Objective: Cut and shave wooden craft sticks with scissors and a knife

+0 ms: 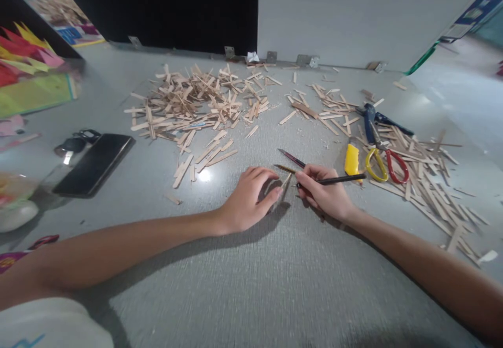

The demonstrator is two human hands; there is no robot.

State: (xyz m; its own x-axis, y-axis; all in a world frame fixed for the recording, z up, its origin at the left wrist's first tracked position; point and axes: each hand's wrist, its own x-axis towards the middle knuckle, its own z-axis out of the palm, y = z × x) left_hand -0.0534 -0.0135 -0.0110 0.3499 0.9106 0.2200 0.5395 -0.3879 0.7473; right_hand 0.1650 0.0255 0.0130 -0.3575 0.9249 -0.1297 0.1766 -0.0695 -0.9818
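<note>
pinned a stick (283, 186) flat under left hand (247, 199), long axis angled up-right, just left of pencil (334, 180) gripped in right hand (323, 193).

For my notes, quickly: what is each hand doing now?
Left hand: pressing a wooden stick on the table.
Right hand: closed on a dark pencil.

A craft workspace: grey table (251, 285) strewn with wooden sticks (188, 101), scissors (379, 151), coloured paper (23, 60) alongside
</note>
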